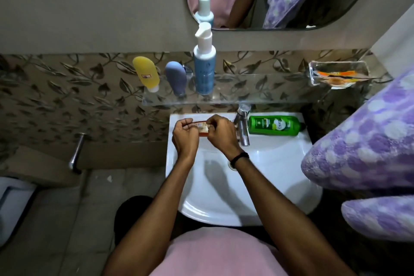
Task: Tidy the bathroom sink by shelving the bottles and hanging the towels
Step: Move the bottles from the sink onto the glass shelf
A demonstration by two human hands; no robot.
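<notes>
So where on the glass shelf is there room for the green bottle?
The glass shelf is bare between the blue pump bottle and the soap dish at its right end. Its left end is crowded: the yellow tube, grey-blue tube and blue pump bottle stand close together.

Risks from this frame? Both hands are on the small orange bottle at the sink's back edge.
1. Left hand and right hand only pinch the orange bottle; it may slip into the sink.
2. The glass shelf sits right above; raising the bottle could topple the tall pump bottle.
3. The green bottle lies on its side beside the faucet; a bump might roll it into the basin.
</notes>
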